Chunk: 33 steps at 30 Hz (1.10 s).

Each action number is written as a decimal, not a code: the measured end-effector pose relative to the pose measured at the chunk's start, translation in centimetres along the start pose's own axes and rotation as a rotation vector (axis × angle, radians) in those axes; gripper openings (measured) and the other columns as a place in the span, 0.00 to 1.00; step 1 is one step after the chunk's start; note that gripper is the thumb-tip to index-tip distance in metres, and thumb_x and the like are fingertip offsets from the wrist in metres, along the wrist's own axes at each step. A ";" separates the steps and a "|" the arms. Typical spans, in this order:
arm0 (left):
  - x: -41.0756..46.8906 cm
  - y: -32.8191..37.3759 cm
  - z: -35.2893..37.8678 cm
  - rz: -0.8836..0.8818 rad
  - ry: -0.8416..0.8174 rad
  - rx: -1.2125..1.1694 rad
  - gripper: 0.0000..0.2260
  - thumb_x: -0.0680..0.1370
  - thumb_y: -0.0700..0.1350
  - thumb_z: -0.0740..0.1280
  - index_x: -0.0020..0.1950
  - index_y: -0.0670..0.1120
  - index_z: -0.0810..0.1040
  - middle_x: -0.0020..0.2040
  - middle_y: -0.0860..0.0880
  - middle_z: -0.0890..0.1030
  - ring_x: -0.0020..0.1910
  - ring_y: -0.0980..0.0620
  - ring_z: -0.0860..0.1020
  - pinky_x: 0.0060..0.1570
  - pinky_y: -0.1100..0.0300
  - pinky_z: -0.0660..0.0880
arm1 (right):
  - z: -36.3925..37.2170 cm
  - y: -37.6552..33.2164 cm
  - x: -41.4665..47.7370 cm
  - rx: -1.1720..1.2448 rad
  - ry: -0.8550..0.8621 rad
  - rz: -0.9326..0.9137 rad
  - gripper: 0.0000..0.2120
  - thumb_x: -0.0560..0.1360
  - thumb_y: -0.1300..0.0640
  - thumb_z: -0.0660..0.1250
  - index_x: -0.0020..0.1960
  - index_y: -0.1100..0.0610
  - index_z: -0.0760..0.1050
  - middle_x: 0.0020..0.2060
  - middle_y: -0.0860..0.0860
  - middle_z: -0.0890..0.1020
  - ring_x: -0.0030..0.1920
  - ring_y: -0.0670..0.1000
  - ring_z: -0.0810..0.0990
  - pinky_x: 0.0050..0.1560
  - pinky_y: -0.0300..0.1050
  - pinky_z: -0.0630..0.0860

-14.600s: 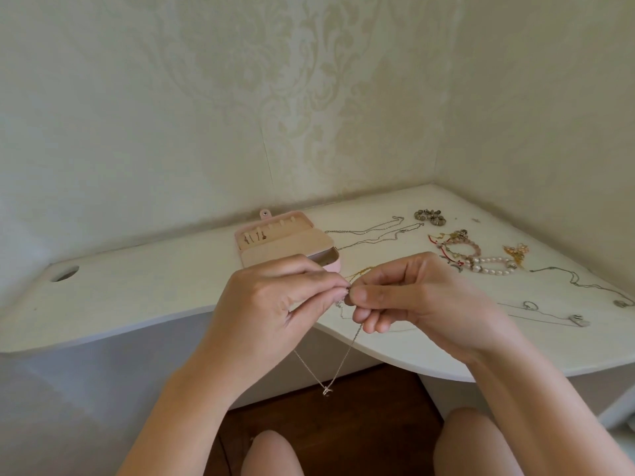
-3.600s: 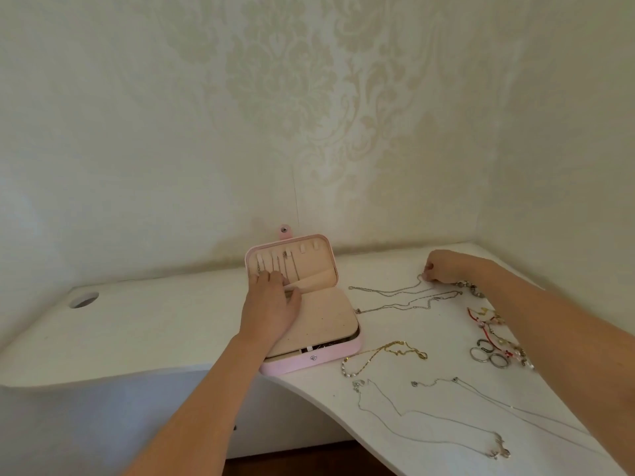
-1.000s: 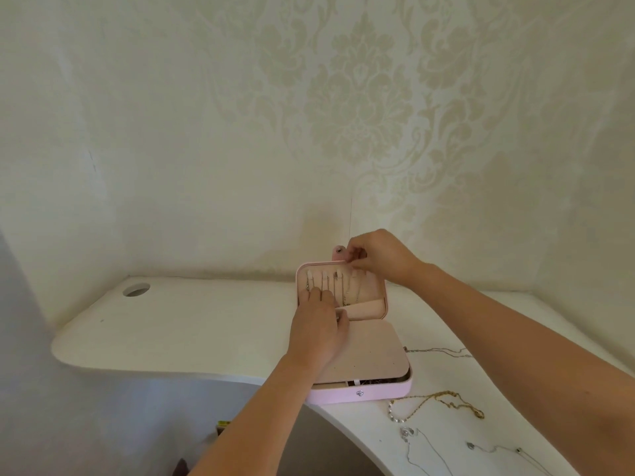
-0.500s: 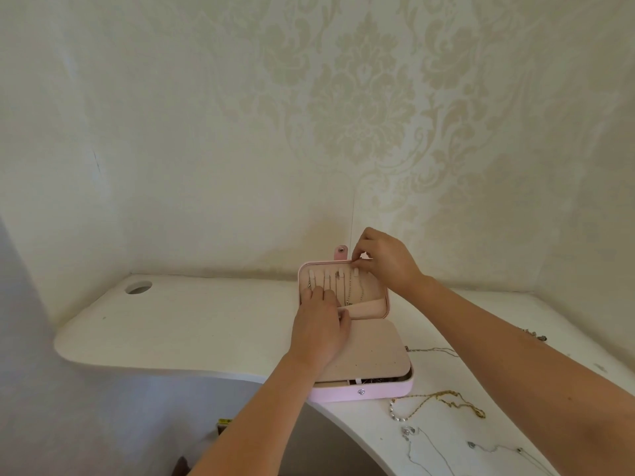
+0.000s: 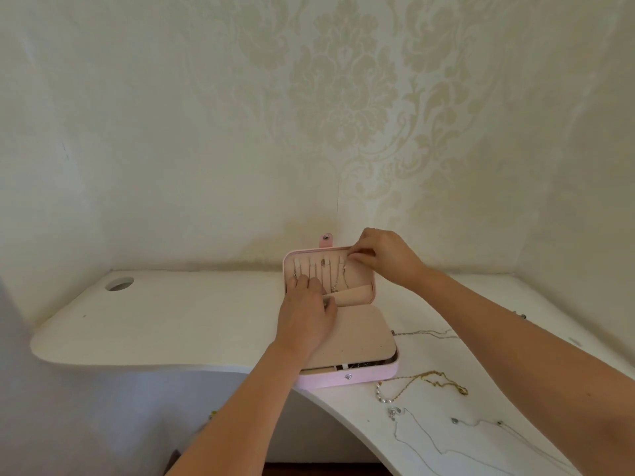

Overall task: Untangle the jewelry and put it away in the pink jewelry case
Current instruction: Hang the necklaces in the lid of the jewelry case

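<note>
The pink jewelry case (image 5: 347, 380) lies open on the white desk (image 5: 178, 321), its lid (image 5: 364, 286) raised toward the wall. Several thin chains (image 5: 335, 278) hang from the hooks inside the lid. My left hand (image 5: 307, 319) rests with straight fingers on the lid's lower left, over the chains and the pocket edge. My right hand (image 5: 379, 255) pinches something small at the lid's upper right corner, near the last hook; what it pinches is hidden by the fingers. A beige flap (image 5: 357, 334) covers the case's lower tray.
A gold chain with pearls (image 5: 422, 384) lies right of the case. Thin silver necklaces (image 5: 446, 438) lie at the desk's front right, another chain (image 5: 426, 334) behind them. A round cable hole (image 5: 119, 284) sits at the far left. Patterned walls close the desk's back and right.
My right hand has shifted slightly right along the lid's top edge, toward its corner. My left hand stays on the lid. The view has tilted up a little.
</note>
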<state>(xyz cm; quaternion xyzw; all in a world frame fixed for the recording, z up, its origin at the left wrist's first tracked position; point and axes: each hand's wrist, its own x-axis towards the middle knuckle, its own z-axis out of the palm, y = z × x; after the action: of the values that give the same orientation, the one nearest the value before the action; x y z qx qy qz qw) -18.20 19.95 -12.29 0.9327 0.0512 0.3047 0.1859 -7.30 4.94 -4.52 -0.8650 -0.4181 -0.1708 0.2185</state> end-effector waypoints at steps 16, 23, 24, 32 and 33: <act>0.1 0.0 -0.5 -0.060 -0.043 -0.076 0.07 0.75 0.38 0.61 0.49 0.38 0.77 0.48 0.42 0.76 0.56 0.43 0.69 0.51 0.53 0.70 | -10.0 10.5 -12.4 0.018 -0.411 0.789 0.08 0.73 0.68 0.66 0.43 0.58 0.82 0.36 0.52 0.83 0.31 0.47 0.77 0.31 0.36 0.72; 0.0 0.2 -0.5 -0.070 -0.045 -0.078 0.06 0.75 0.37 0.62 0.49 0.39 0.77 0.47 0.42 0.75 0.55 0.43 0.69 0.50 0.53 0.69 | -9.1 10.0 -14.7 -0.019 -0.417 1.046 0.19 0.71 0.50 0.73 0.28 0.58 0.73 0.21 0.48 0.72 0.25 0.48 0.67 0.29 0.38 0.62; 0.0 0.2 -0.6 -0.070 -0.047 -0.079 0.06 0.75 0.37 0.62 0.48 0.39 0.77 0.47 0.43 0.75 0.55 0.43 0.69 0.49 0.53 0.68 | -8.5 10.0 -14.8 -0.040 -0.397 1.075 0.19 0.71 0.48 0.73 0.28 0.57 0.72 0.19 0.47 0.73 0.25 0.47 0.68 0.28 0.38 0.63; -0.1 0.3 -0.7 -0.068 -0.051 -0.072 0.06 0.74 0.37 0.62 0.49 0.38 0.77 0.48 0.42 0.75 0.55 0.42 0.69 0.50 0.53 0.68 | -7.1 9.6 -14.8 -0.262 -0.473 1.103 0.23 0.70 0.41 0.71 0.31 0.58 0.69 0.30 0.49 0.74 0.33 0.49 0.72 0.42 0.42 0.69; -0.1 0.3 -0.7 -0.068 -0.053 -0.071 0.06 0.74 0.37 0.62 0.49 0.38 0.77 0.48 0.41 0.75 0.55 0.42 0.69 0.50 0.53 0.68 | -7.4 9.4 -14.6 -0.269 -0.508 1.114 0.21 0.71 0.42 0.71 0.35 0.59 0.72 0.35 0.50 0.76 0.38 0.50 0.75 0.45 0.42 0.69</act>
<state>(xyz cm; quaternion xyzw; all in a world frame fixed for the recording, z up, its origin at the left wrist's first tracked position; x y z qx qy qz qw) -18.68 19.87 -11.73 0.9310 0.0671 0.2748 0.2307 -9.29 -13.63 -7.45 -0.9866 0.0819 0.1284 0.0577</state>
